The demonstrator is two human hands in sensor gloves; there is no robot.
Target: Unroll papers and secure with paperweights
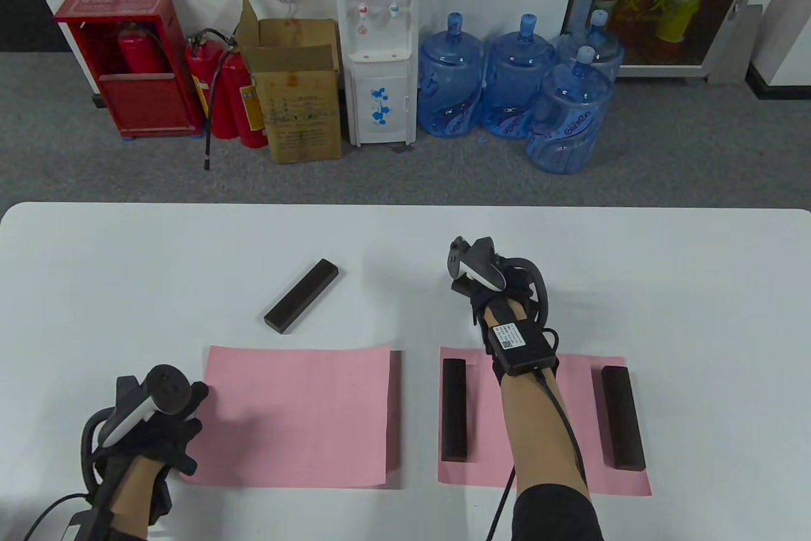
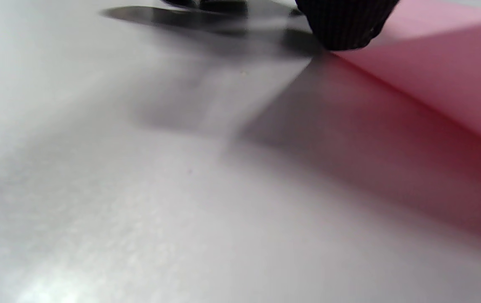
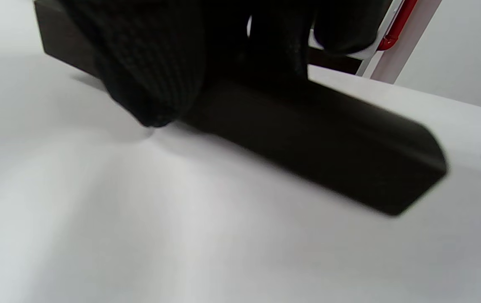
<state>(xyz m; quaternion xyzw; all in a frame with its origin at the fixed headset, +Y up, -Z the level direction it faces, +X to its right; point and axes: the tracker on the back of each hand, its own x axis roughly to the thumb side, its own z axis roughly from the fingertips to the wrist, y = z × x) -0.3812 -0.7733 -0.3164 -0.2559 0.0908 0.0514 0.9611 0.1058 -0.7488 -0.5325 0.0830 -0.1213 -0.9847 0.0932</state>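
Observation:
Two pink papers lie flat near the front of the white table [image 1: 127,268]. My left hand [image 1: 190,433] presses its fingertips on the left edge of the left paper [image 1: 298,417]; in the left wrist view a fingertip [image 2: 345,25] touches that paper's edge [image 2: 442,75], which lifts slightly. The right paper [image 1: 583,389] carries a dark bar paperweight near its left edge [image 1: 454,419] and another near its right edge [image 1: 623,417]. My right hand [image 1: 472,278] reaches past that paper; in the right wrist view its fingers [image 3: 152,75] grip a dark paperweight [image 3: 328,143] lying on the bare table. The table view hides that bar.
A further dark paperweight [image 1: 301,297] lies loose and slanted on the table behind the left paper. Beyond the table's far edge stand a water dispenser [image 1: 377,40], blue water jugs [image 1: 513,85], a cardboard box [image 1: 298,91] and fire extinguishers [image 1: 231,97].

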